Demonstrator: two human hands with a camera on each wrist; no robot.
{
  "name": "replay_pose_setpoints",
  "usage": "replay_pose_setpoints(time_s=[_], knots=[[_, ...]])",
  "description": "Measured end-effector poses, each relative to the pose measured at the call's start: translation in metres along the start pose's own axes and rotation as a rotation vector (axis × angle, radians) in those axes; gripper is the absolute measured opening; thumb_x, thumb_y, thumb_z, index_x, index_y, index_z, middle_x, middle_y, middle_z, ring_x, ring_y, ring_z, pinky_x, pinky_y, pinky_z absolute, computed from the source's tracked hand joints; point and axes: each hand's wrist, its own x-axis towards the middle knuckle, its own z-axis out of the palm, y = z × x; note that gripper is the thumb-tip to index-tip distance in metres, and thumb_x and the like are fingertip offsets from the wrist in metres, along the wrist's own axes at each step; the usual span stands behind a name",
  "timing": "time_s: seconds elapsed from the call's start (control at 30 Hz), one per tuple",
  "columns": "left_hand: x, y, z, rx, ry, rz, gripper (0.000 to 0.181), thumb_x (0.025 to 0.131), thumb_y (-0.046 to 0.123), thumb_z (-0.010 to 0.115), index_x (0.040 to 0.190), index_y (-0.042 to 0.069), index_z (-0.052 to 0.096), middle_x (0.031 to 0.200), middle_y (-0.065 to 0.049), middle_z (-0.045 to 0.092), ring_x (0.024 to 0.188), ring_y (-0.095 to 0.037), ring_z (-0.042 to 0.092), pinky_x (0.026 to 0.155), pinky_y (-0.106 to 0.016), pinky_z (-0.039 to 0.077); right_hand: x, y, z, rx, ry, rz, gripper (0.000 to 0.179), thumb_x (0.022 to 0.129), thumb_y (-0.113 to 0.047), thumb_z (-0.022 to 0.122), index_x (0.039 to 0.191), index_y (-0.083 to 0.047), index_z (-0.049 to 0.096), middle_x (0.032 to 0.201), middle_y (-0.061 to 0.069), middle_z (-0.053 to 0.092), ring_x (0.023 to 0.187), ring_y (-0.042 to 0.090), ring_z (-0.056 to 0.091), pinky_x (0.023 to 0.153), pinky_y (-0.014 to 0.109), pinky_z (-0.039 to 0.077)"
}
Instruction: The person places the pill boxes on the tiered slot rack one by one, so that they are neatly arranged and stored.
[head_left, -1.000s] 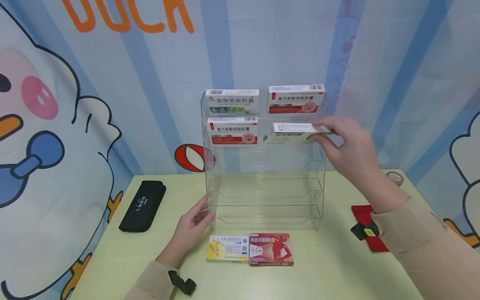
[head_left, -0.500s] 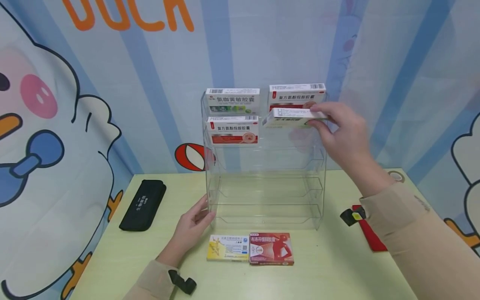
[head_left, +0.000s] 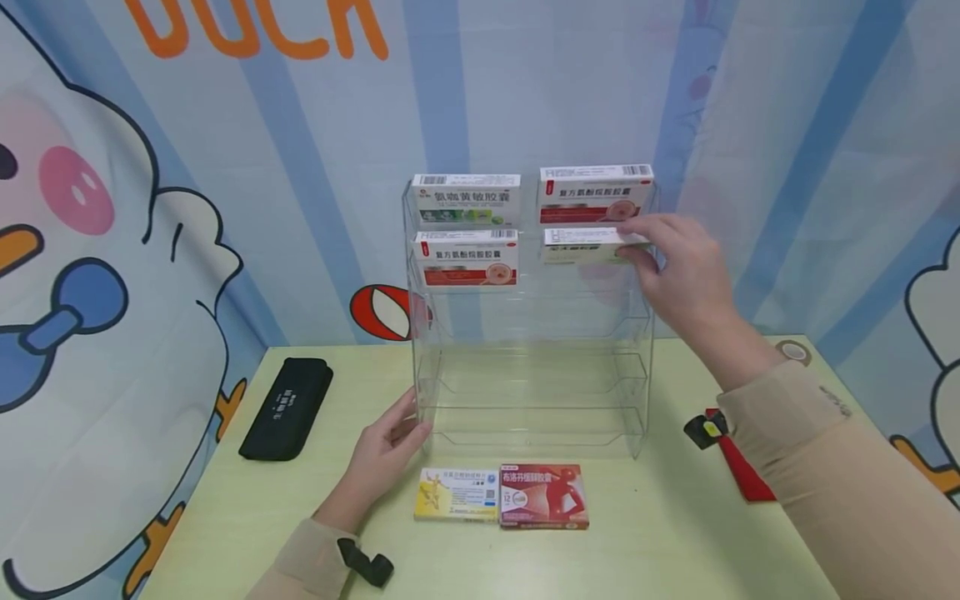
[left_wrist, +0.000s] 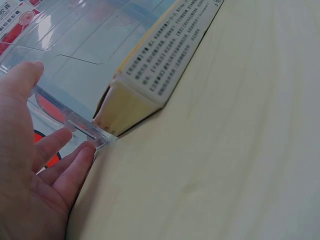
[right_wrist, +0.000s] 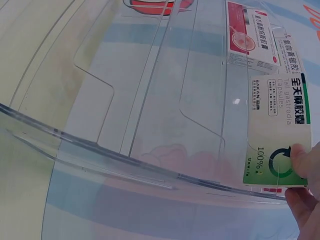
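Observation:
A clear acrylic display rack (head_left: 528,375) stands on the table. My right hand (head_left: 686,271) pinches the right end of a white and green capsule box (right_wrist: 277,130) between thumb and fingers, at the right side of the rack's second tier. The box's front face is foreshortened in the head view. My left hand (head_left: 382,450) holds the rack's lower left side edge, thumb (left_wrist: 30,75) at the front and fingers (left_wrist: 75,172) along the outer side. To the left of the capsule box sits a red and white medicine box (head_left: 468,260) on the same tier.
On the top tier are a green and white box (head_left: 467,202) and another red and white box (head_left: 596,196). A yellow box (head_left: 456,495) and a red box (head_left: 544,497) lie before the rack. A black case (head_left: 287,408), tape roll (head_left: 793,352) and red item (head_left: 746,471) flank it.
My right hand has raised the white and green box, then brought it slightly down and levelled it at the second tier. My left hand stays on the rack.

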Motion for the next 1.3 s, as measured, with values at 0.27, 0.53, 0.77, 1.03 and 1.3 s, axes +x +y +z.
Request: replay_pose_setpoints(time_s=[0.27,0.53,0.77,1.03,1.3], knots=[[0.000,0.001,0.000,-0.006,-0.005,-0.011,0.067,0.110,0.039,0.070,0.170,0.040,0.041,0.167,-0.006,0.057,0.146,-0.034,0.066,0.119,-0.048,0.056,0.001,-0.005,0.000,-0.053,-0.050,0.060,0.021,0.100,-0.008,0.080,0.121,-0.002,0.081,0.129,0.019,0.078,0.120,0.043,0.068,0.106,0.060,0.057],[-0.001,0.001,0.000,0.005,-0.008,-0.021,0.067,0.110,0.040,0.069,0.170,0.042,0.040,0.166,-0.006,0.059,0.146,-0.034,0.065,0.120,-0.051,0.055,0.004,-0.009,-0.001,-0.148,-0.117,0.054,0.025,0.101,-0.009,0.078,0.126,-0.005,0.080,0.130,0.019,0.079,0.117,0.043,0.069,0.103,0.059,0.059],[-0.001,0.002,-0.001,-0.005,-0.011,-0.027,0.067,0.110,0.039,0.069,0.170,0.041,0.040,0.166,-0.005,0.058,0.147,-0.034,0.064,0.120,-0.050,0.055,0.004,-0.011,0.000,-0.162,-0.123,0.019,0.024,0.101,-0.007,0.078,0.125,-0.004,0.080,0.129,0.019,0.080,0.117,0.043,0.070,0.102,0.058,0.061],[0.000,0.001,-0.001,-0.002,-0.007,-0.024,0.067,0.110,0.039,0.069,0.170,0.042,0.040,0.166,-0.004,0.059,0.146,-0.033,0.065,0.120,-0.051,0.055,0.005,-0.010,0.000,-0.156,-0.132,0.022,0.023,0.100,-0.007,0.079,0.123,-0.005,0.081,0.127,0.019,0.081,0.114,0.043,0.072,0.099,0.058,0.062],[0.000,0.002,0.000,-0.004,-0.009,-0.020,0.067,0.110,0.039,0.069,0.170,0.040,0.040,0.166,-0.005,0.058,0.146,-0.033,0.065,0.120,-0.050,0.055,0.003,-0.009,0.001,-0.174,-0.138,-0.009,0.022,0.100,-0.006,0.078,0.123,-0.004,0.081,0.126,0.020,0.081,0.113,0.043,0.072,0.098,0.059,0.062]])
